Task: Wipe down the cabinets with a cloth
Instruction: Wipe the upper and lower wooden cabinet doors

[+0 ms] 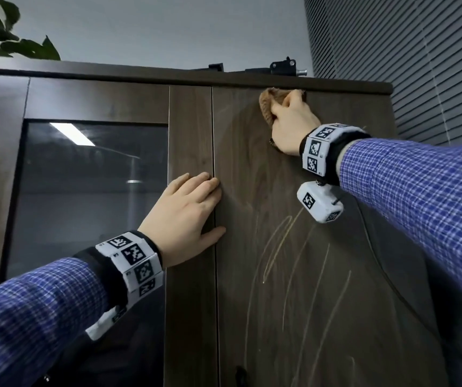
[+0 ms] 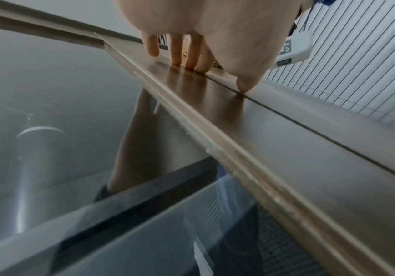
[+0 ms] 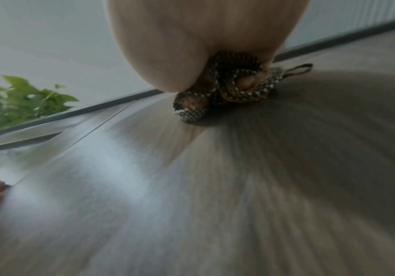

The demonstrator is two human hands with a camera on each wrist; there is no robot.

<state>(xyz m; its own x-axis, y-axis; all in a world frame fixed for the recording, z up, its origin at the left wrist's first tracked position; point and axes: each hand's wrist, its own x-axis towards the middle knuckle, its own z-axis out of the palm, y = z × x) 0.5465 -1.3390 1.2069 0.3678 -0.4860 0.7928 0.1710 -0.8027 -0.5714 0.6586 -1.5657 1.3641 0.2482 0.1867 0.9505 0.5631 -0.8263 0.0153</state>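
A dark brown wooden cabinet fills the head view; its solid right door (image 1: 322,247) carries pale streak marks (image 1: 277,247). My right hand (image 1: 291,121) grips a bunched tan waffle-weave cloth (image 1: 267,106) and presses it against that door just under the top edge. In the right wrist view the cloth (image 3: 227,93) is crumpled under my palm, a small loop sticking out. My left hand (image 1: 188,210) lies flat, fingers straight, on the frame of the left door by the seam between the doors; its fingertips (image 2: 189,63) touch the wood.
The left door has a glass pane (image 1: 84,196) reflecting ceiling lights. A leafy plant (image 1: 3,29) and a black metal fitting (image 1: 282,67) sit on the cabinet top. Closed window blinds (image 1: 419,65) stand at the right. A dark knob (image 1: 239,371) shows low on the doors.
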